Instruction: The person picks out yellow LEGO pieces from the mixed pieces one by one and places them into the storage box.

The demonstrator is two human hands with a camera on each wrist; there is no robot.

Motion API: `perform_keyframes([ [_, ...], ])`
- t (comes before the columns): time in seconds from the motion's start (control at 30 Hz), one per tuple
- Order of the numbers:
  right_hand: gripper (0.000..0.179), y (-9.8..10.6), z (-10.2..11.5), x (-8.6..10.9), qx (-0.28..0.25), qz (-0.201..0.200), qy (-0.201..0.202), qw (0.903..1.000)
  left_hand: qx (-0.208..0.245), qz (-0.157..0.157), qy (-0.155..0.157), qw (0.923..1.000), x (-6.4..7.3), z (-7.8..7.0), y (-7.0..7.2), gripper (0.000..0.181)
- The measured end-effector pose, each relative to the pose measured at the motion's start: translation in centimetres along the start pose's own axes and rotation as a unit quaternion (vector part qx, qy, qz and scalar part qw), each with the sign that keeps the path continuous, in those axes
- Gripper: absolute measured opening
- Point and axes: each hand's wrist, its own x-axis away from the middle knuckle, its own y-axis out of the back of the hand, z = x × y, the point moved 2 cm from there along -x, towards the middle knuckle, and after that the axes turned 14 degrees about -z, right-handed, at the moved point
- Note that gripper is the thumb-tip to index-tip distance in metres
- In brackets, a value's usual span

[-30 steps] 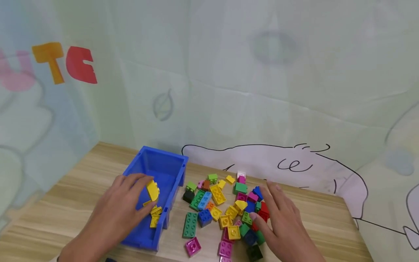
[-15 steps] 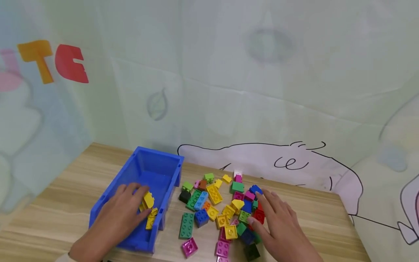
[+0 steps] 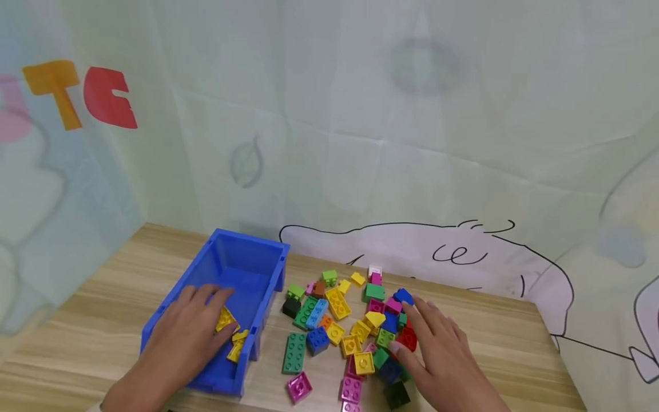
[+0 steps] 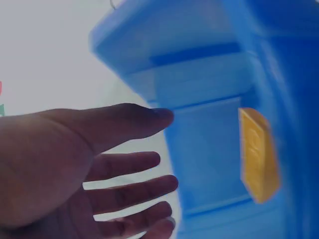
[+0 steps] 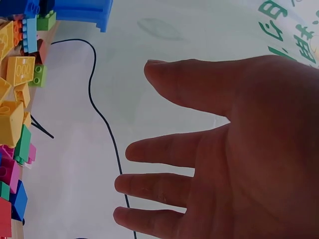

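Observation:
My left hand (image 3: 187, 332) is inside the blue bin (image 3: 252, 236), low over several yellow building bricks (image 3: 225, 319). Thumb and fingers stand apart with nothing between them, as the left wrist view shows; there a yellow brick (image 4: 259, 154) sits in the bin beyond the fingertips. My right hand (image 3: 445, 355) hovers at the right edge of the heap, its thumb near a lime green brick (image 3: 385, 338). In the right wrist view the palm and spread fingers (image 5: 159, 149) hold nothing. The hand covers part of the heap's right side, including some of a red brick (image 3: 408, 339).
Mixed loose bricks lie on the wooden table (image 3: 494, 332), among them a long green brick (image 3: 294, 353), a blue brick (image 3: 317, 340) and a magenta brick (image 3: 299, 387). A printed cloth backdrop (image 3: 360, 143) rises behind the table's back edge.
My left hand has lowered into the bin and let go of a rounded yellow brick, which now lies with the others. The view has shifted slightly; my right hand stays by the heap.

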Motion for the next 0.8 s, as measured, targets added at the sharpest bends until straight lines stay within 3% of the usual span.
perform_keyframes([
  [0.1, 0.084, 0.0, 0.1, -0.1, -0.002, 0.004, 0.003, 1.0, 0.008, -0.009, -0.01, 0.9999, -0.2, -0.9, 1.0, 0.056],
  [0.2, 0.083, 0.0, 0.2, -0.1, 0.003, 0.002, 0.008, 1.0, 0.028, -0.036, -0.042, 0.9981, -0.4, -2.0, 1.9, 0.052],
  [0.4, 0.077, -0.5, 1.1, -0.2, 0.0, -0.007, 0.04, 0.9992, 0.086, -0.096, -0.101, 0.9865, -0.4, -3.7, 2.9, 0.04],
  [0.5, 0.072, -1.0, 1.7, -0.3, -0.006, 0.001, 0.066, 0.9978, 0.114, -0.094, -0.113, 0.9825, -0.3, -4.3, 2.9, 0.041],
  [0.67, 0.057, -2.5, 2.4, -0.9, 0.01, 0.033, 0.118, 0.9925, 0.124, -0.073, -0.103, 0.9842, -0.2, -5.0, 2.8, 0.066],
  [0.77, 0.046, -3.7, 2.6, -1.3, 0.019, 0.05, 0.136, 0.9892, 0.126, -0.072, -0.099, 0.9845, -0.3, -5.2, 3.0, 0.064],
  [0.8, 0.045, -4.1, 2.6, -1.4, 0.019, 0.055, 0.141, 0.9884, 0.125, -0.072, -0.097, 0.9847, -0.4, -5.3, 3.1, 0.056],
])
